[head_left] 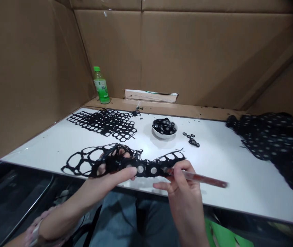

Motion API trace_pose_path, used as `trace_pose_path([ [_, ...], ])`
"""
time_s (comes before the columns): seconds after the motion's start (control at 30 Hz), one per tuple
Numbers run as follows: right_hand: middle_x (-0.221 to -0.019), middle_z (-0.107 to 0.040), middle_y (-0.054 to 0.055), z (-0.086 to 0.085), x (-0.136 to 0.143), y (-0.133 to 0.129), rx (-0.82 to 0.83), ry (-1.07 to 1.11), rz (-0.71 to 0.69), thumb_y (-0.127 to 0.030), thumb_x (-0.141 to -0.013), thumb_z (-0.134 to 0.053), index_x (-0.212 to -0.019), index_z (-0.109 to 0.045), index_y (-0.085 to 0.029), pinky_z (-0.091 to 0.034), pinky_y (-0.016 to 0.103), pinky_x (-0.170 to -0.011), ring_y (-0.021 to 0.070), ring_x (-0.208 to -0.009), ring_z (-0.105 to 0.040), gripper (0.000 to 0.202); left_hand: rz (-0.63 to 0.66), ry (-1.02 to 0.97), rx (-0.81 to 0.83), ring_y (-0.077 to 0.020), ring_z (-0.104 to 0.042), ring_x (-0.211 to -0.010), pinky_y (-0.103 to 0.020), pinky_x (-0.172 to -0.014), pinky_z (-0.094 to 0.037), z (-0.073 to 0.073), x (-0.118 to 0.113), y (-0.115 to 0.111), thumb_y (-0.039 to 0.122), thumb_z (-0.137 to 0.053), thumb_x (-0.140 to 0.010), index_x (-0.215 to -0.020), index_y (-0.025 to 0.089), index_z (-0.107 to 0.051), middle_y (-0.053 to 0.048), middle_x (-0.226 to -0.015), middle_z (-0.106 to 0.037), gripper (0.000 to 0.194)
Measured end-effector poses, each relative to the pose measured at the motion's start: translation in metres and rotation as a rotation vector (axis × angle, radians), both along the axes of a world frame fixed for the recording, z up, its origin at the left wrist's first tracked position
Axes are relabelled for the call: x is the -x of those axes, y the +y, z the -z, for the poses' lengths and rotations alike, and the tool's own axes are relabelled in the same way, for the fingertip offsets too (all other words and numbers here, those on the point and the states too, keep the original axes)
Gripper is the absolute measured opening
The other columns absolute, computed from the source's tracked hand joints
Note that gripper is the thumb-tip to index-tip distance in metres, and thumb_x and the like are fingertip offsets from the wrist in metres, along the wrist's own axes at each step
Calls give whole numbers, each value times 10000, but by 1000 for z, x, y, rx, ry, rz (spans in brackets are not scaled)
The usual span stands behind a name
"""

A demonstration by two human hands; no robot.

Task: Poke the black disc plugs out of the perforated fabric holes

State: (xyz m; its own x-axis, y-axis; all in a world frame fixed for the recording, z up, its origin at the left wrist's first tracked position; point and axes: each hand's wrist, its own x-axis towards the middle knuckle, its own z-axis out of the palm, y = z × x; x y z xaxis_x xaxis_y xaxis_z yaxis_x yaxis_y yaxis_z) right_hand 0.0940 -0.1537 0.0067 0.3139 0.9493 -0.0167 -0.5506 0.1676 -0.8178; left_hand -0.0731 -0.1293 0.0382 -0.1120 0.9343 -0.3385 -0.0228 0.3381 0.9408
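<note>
While our left hand (110,178) pinches the floppy black netting (150,168) above the table's near edge, we see open loops leftward and pale round discs along its middle. Our right hand (184,185) pinches a slim reddish tool (205,178) at its right.

Shows a green-capped plastic drink bottle (101,87), labelled and upright, at upper left of the frame, near brown cardboard walls (187,48) that span the top. Shows a long, pale-lined slot (150,96) low in the cardboard, upper centre, and a bright green item (226,235), partly cut off, at lower right.
</note>
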Motion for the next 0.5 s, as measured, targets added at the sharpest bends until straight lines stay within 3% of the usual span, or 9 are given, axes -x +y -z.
trace_pose_path([
  [0.1,-622,-550,-78,-3,2,-2,-53,-91,85,-311,-759,-696,-698,-576,-206,-604,236,-448,75,-481,-577,172,47,-71,-10,-283,-552,-1105,-389,-995,-422,-9,-5,3,280,-811,-547,-699,201,-682,-15,-863,-705,214],
  [0.27,-591,-594,-62,-8,4,-4,-97,-147,117,-289,-759,-692,-696,-577,-198,-596,216,-435,116,-491,-648,160,94,-169,-86,-199,-613,-867,-298,-852,-483,-15,-7,5,228,-797,-540,-630,187,-629,25,-713,-649,196],
  [0.4,-582,-605,-61,-9,3,-5,-83,-161,147,-275,-749,-703,-693,-588,-194,-589,193,-443,109,-475,-649,152,209,-278,9,-180,-626,-783,-279,-775,-503,-16,-7,6,217,-768,-588,-632,178,-626,19,-696,-652,154],
  [0.5,-554,-588,-65,-9,3,-6,-68,-178,165,-287,-747,-705,-686,-592,-200,-584,183,-453,106,-484,-645,155,223,-364,50,-156,-625,-650,-263,-669,-510,-15,-7,7,170,-755,-591,-643,189,-648,43,-594,-634,120],
])
